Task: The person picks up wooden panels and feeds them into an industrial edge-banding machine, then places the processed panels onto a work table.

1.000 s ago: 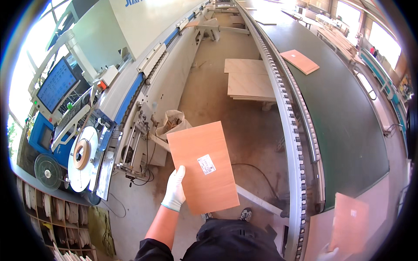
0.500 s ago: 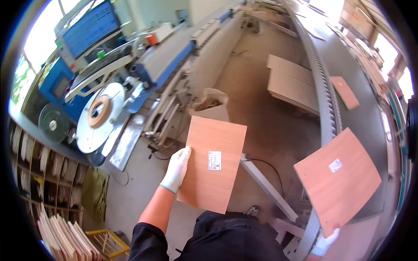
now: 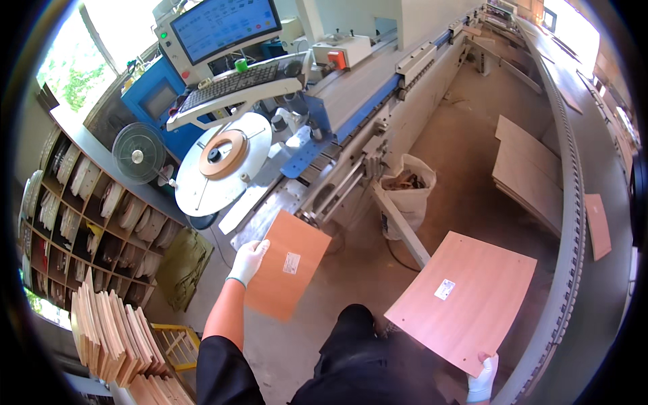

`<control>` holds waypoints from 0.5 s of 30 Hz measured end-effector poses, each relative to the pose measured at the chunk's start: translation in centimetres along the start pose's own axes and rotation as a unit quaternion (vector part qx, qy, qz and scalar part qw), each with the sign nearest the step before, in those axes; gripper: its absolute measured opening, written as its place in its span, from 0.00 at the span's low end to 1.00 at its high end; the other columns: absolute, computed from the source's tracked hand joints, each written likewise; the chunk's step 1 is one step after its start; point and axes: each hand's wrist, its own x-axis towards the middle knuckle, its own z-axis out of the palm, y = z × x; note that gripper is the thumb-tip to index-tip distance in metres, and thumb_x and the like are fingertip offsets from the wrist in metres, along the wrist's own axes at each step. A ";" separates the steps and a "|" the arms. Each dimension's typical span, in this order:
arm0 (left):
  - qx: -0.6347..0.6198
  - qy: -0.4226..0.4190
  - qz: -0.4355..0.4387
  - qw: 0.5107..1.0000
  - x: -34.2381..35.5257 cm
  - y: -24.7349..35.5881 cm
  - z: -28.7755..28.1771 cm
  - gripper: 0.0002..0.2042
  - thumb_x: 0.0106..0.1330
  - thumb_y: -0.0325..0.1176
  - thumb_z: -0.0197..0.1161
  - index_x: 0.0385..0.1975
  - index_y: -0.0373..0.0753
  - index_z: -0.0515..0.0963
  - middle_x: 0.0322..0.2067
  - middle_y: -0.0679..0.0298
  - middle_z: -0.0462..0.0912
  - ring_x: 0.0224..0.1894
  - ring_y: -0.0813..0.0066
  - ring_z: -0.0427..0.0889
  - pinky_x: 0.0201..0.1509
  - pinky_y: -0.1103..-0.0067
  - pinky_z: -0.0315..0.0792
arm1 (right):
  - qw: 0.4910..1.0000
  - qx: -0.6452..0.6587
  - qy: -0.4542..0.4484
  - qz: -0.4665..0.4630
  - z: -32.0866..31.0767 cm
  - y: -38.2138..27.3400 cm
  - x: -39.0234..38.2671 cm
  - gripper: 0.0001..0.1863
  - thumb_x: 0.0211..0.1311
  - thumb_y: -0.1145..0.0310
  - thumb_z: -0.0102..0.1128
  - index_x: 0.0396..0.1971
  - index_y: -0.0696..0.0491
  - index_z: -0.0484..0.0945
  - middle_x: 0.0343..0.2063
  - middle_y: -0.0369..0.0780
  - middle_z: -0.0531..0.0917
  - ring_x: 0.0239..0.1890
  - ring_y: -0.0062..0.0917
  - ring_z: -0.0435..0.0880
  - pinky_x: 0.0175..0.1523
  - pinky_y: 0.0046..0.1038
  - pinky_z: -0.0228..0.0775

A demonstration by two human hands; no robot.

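Note:
My left hand (image 3: 250,260), in a white glove, is closed on the left edge of a narrow rectangular wood panel (image 3: 277,293) with a white label. The panel is held tilted beside the metal bed of a machine. My right hand (image 3: 482,378), also gloved with bare fingertips, grips the near corner of a wider, pinkish wood panel (image 3: 472,290). That panel also bears a white label and small dark holes near its edges. Both panels are in the air, apart from each other, in front of my legs.
An edge-banding machine (image 3: 358,101) with a reel of brown edge tape (image 3: 223,155) stands ahead, a monitor (image 3: 226,27) above it. Right runs a roller-edged conveyor (image 3: 574,202). A white waste bag (image 3: 408,202) and stacked boards (image 3: 530,172) are on the floor. Left: shelves of tape rolls (image 3: 94,233), upright boards (image 3: 115,331).
My view has turned left toward the machine and shelves. The right-hand panel has come off the conveyor side toward my front; the left-hand panel has moved closer to the machine. Both grips stay.

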 end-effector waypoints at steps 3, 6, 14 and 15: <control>-0.037 0.000 -0.006 0.999 2.6 -2.0 -0.8 0.20 0.68 0.48 0.61 0.29 0.32 0.80 0.18 0.72 0.71 0.23 0.80 0.65 0.28 0.76 0.64 | 0.996 -0.090 0.009 -0.009 4.3 -1.3 1.4 0.29 0.51 0.72 0.54 0.56 0.63 0.64 0.49 0.45 0.75 0.53 0.34 0.76 0.61 0.35 0.67; -0.076 -0.014 -0.052 0.996 6.6 -3.7 -1.4 0.22 0.66 0.49 0.63 0.30 0.31 0.82 0.18 0.73 0.73 0.22 0.83 0.67 0.28 0.80 0.63 | 0.997 -0.080 -0.012 -0.013 8.3 -2.1 2.0 0.28 0.52 0.71 0.54 0.56 0.63 0.65 0.50 0.46 0.75 0.53 0.34 0.76 0.59 0.34 0.69; 0.163 -0.041 0.002 0.986 11.4 -1.1 -2.9 0.24 0.63 0.53 0.60 0.22 0.35 0.77 0.22 0.49 0.80 0.28 0.50 0.80 0.35 0.64 0.72 | 0.995 -0.056 0.049 -0.060 17.2 0.2 1.2 0.28 0.57 0.69 0.51 0.58 0.63 0.64 0.54 0.47 0.73 0.56 0.34 0.74 0.61 0.36 0.66; 0.164 -0.048 0.004 0.985 11.8 -1.2 -2.7 0.24 0.63 0.53 0.60 0.22 0.35 0.77 0.22 0.49 0.80 0.28 0.50 0.80 0.35 0.64 0.72 | 0.996 -0.028 0.060 -0.061 19.4 0.3 1.2 0.27 0.58 0.68 0.51 0.58 0.63 0.64 0.54 0.47 0.73 0.56 0.34 0.74 0.61 0.36 0.66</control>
